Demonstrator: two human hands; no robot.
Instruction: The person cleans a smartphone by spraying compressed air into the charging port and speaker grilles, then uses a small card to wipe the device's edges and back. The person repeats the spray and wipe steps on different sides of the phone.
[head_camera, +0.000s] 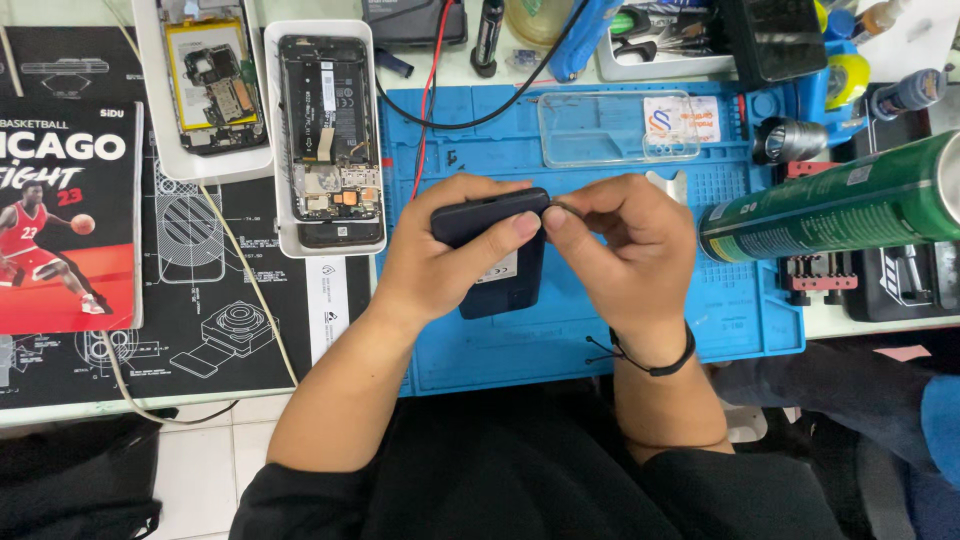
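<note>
The dark phone (495, 255), a smooth matte slab with rounded corners, sat tilted above the middle of the blue repair mat (590, 330), clear of its surface. The left hand (445, 255) wrapped it from the left side, thumb pressed along its upper edge. The right hand (625, 250) pinched closed at the phone's upper right corner, fingertips (555, 215) meeting the left thumb there; whether they held a small tool could not be told. A thin black cord bracelet (655, 365) circled the right wrist.

The mat was rubbery, with moulded compartments along its far edge, where a clear flexible phone case (610, 130) lay. Off the mat's left edge, two white rounded trays (275, 130) held opened phones (330, 130) with bare circuit boards and a yellow-framed battery. Near the bench's left edge lay a glossy red-and-black printed sheet (65, 215) on a dark mat with white line drawings (220, 310). A green metal spray can (835, 200) lay on its side toward the right edge.
</note>
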